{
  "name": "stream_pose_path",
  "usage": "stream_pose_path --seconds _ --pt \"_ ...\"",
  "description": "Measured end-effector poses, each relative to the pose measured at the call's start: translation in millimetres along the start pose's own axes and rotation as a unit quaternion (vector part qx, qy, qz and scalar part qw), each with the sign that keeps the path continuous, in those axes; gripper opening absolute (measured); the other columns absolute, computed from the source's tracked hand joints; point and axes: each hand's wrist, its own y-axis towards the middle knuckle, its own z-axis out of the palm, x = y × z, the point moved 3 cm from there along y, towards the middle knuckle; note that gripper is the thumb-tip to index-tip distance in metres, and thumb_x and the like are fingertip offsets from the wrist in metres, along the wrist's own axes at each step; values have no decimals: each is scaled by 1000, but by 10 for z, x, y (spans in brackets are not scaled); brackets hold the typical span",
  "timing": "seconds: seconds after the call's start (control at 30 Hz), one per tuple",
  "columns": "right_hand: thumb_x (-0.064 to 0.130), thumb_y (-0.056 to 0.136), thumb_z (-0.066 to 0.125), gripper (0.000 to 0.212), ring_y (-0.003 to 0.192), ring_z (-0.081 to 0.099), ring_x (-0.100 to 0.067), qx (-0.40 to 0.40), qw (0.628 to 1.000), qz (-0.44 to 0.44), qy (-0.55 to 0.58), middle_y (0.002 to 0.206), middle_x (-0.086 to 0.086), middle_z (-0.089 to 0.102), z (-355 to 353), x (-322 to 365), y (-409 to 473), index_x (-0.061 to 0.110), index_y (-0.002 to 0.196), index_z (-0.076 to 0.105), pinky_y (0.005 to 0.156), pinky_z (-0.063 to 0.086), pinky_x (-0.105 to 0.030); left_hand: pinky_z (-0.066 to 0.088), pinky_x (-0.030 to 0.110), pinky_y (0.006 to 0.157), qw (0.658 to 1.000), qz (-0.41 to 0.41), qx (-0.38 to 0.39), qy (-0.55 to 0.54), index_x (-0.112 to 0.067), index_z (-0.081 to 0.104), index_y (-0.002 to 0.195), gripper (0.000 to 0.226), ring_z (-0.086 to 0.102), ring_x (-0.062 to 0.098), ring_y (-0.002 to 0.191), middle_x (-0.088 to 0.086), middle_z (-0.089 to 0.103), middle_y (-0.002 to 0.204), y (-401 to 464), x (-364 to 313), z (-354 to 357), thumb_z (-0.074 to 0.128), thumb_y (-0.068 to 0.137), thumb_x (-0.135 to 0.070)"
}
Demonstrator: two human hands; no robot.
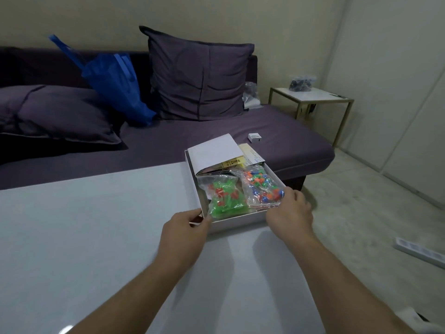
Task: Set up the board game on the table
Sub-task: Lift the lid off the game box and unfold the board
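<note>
An open white game box (237,221) sits at the far right corner of the white table (96,237). Inside lie a clear bag of green and red pieces (225,197), a clear bag of blue, orange and green pieces (261,189), and folded white and yellow papers (216,153) at the far end. My left hand (186,227) grips the box's near left corner, thumb on its rim. My right hand (290,210) holds the near right corner, fingers touching the second bag's edge.
A purple sofa (265,145) with two cushions and a blue bag (115,80) stands behind the table. A small white box (254,137) lies on the sofa. A side table (313,97) stands at the right wall. A white power strip (420,253) lies on the floor.
</note>
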Motion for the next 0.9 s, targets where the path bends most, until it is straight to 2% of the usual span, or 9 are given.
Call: stream_pose_path --seconds 0.07,0.13,0.2,0.27,0.33,0.43,0.6,0.73,0.9 --pt "26 91 66 67 145 29 -34 -46 998 -31 -26 159 -12 32 -40 68 -33 20 151 37 118 29 -48 52 24 72 1000 7 -6 20 -23 67 128 31 65 6 87 -9 70 110 21 -10 3 67 99 -36" --pt "37 96 57 58 143 32 -32 -82 991 -94 -43 156 -10 42 -41 198 -79 24 151 43 118 27 -48 52 19 73 999 27 5 40 -28 55 141 43 63 2 89 -5 58 128 34 -32 32 67 100 -32" --pt "59 100 45 58 140 39 -31 -54 988 -131 -70 149 -6 53 38 341 -112 29 149 48 118 28 -51 50 21 89 996 66 16 65 -28 57 143 42 61 3 102 -6 50 136 34 -71 80 64 101 -24" --pt "74 95 43 65 139 43 -31 0 987 -125 -99 143 -4 59 141 443 -136 29 141 55 119 31 -53 42 22 103 991 90 26 99 -24 63 140 40 53 11 123 -8 48 139 15 -110 131 62 101 -17" --pt "70 92 55 60 137 45 -31 2 985 -120 -121 138 -3 61 200 494 -161 27 134 61 118 33 -51 35 26 111 989 89 31 117 -25 64 140 40 39 14 134 -9 46 142 -19 -150 151 59 102 -16" --pt "52 92 70 40 124 53 -25 -52 986 -117 -109 124 0 67 179 518 -188 28 124 69 108 47 -45 30 26 112 988 85 47 117 -29 64 140 40 32 15 135 -11 46 144 -32 -193 153 58 102 -18" --pt "30 97 68 11 97 58 -19 -123 982 -128 -65 106 1 68 136 507 -208 25 103 75 83 56 -38 30 32 116 987 81 69 123 -29 63 140 38 32 17 139 -11 49 148 -19 -238 140 56 104 -23" --pt "33 98 63 16 97 57 -18 -138 980 -136 -43 106 1 68 130 501 -221 24 105 74 84 54 -37 31 37 118 986 76 73 132 -30 60 142 39 33 17 142 -9 52 150 -50 -243 133 54 104 -23" --pt "37 96 57 37 116 49 -25 -116 982 -143 29 126 -8 56 93 726 -177 13 125 58 97 43 -42 39 37 114 984 91 73 133 -29 57 144 40 42 16 134 -7 56 145 2 -264 96 55 104 -24"
